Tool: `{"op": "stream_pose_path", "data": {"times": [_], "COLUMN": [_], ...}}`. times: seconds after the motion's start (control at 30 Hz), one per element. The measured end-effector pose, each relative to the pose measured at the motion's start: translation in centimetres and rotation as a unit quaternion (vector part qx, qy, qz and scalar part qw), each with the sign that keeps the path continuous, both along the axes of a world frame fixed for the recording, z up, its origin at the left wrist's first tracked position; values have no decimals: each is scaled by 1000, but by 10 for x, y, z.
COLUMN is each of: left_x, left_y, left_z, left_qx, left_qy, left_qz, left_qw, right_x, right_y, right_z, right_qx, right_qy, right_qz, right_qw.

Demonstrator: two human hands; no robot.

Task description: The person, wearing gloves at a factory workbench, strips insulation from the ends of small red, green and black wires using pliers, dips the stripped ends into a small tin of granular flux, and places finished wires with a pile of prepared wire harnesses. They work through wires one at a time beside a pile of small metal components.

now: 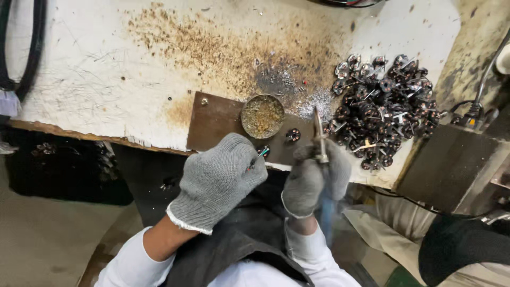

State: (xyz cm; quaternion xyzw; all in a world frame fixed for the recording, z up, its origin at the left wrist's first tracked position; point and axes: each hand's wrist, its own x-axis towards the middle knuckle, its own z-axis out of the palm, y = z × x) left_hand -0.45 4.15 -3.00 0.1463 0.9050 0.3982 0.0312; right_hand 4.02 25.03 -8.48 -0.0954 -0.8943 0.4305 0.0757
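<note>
My left hand (pixel 218 178), in a grey knit glove, is closed around a small part with thin coloured wires (pixel 261 154) poking out near the thumb. My right hand (pixel 314 178), also gloved, grips a soldering iron (pixel 319 139) whose metal tip points up and away over the brown plate (pixel 212 121). A small dark wound coil part (pixel 292 135) lies on that plate just left of the iron's tip. Both hands are close together at the near edge of the white bench (pixel 106 69).
A round tin of brownish flux or residue (pixel 262 115) sits on the plate. A heap of several dark coil parts with wire leads (pixel 383 109) lies at the right. A dark metal box (pixel 451 165) with cables stands far right. Black hoses (pixel 32 48) hang at left.
</note>
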Motion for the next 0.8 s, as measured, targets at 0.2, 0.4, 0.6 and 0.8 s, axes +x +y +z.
{"op": "stream_pose_path", "data": {"times": [0.2,0.4,0.6,0.8], "left_x": [1,14,41,64], "left_y": [-5,-7,-31,-29], "left_z": [-4,5,2,21], "left_qx": [21,25,84,88], "left_qy": [-12,8,-23,-46], "left_qz": [-12,-2,-94,-72], "left_qw": [1000,1000,992,992], "right_x": [-9,36,61,74], "right_y": [-45,-46,-25,-17], "right_z": [0,22,41,43], "right_qx": [-178,-202,-72,-211], "right_qy": [210,119,25,14], "right_qz": [-31,-50,188,85], "right_qw": [961,971,979,974]}}
